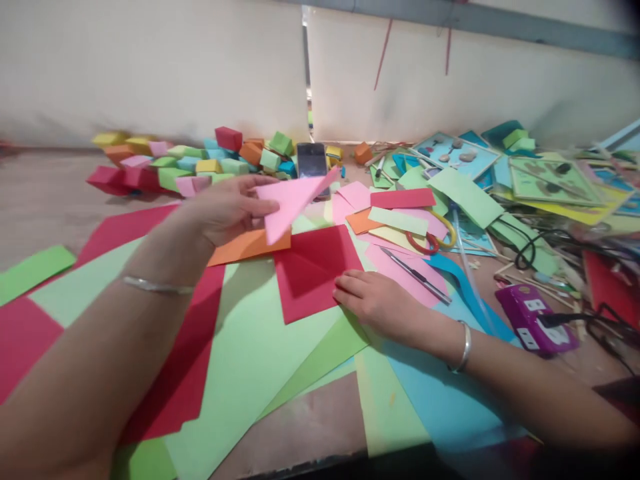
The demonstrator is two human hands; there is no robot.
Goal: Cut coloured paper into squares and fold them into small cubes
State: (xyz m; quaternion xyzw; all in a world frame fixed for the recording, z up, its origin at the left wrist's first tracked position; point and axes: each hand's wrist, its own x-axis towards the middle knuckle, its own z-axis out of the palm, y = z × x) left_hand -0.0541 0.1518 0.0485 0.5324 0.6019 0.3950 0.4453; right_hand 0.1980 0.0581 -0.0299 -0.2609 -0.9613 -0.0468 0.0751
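My left hand (233,208) pinches a folded piece of pink paper (295,202) at its left edge, raised above the table. Below it lies a red paper square (315,280) on top of light green sheets (250,347). My right hand (375,300) rests at the right edge of the red square, its fingertips touching the paper and spread a little. An orange paper strip (250,247) lies partly under my left hand. To the right of my right hand, a pen (417,275) rests on pink paper.
Folded paper blocks (175,163) in many colours line the back by the wall, with a phone (311,163) beside them. Scissors (425,243), a blue strip (470,293), a purple power socket (535,319) with black cables, and stone-decorated cards (555,180) crowd the right.
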